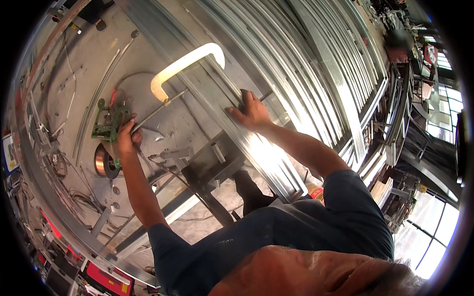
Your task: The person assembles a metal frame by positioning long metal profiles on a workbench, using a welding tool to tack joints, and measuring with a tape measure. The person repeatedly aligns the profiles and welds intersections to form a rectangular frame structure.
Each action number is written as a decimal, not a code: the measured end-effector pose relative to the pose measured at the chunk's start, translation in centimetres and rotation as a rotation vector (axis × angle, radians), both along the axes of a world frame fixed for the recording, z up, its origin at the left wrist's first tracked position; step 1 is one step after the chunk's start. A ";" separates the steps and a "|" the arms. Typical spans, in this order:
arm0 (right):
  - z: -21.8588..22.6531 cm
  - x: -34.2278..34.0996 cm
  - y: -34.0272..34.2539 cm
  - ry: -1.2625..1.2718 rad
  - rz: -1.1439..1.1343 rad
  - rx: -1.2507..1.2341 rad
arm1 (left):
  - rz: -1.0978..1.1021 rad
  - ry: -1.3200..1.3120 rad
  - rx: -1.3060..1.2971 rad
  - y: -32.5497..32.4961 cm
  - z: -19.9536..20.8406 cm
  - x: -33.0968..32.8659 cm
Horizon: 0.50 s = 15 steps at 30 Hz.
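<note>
A C-shaped clamp (174, 67) with a pale yellow frame straddles long grey metal profiles in the middle. Its threaded screw rod (154, 114) slants down to the left. My left hand (129, 137) is closed around the lower end of that rod. Farther right, my right hand (253, 114) grips the edge of a metal profile (264, 157), thumb on its upper face and fingers curled over the far side. The fingertips of this hand are partly hidden. Beneath the profiles, near my legs, is a dark metal plate (210, 165).
Left of my left hand stand a green wire feeder (118, 123) and a copper wire spool (100, 162). Many long metal profiles (306, 64) lie stacked at the right. Cables (59, 165) and rods cover the floor at left. A person (399, 47) is at the far right.
</note>
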State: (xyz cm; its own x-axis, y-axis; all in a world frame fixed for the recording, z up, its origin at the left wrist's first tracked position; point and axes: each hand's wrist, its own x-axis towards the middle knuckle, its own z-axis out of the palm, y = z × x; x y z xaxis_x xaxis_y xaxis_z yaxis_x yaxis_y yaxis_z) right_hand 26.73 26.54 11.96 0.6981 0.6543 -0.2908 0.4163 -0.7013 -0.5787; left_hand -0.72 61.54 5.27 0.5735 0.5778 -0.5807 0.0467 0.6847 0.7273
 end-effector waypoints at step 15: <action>-2.4 0.2 -0.8 -0.112 0.027 -0.022 | -0.227 0.163 0.786 -3.4 -0.7 -6.8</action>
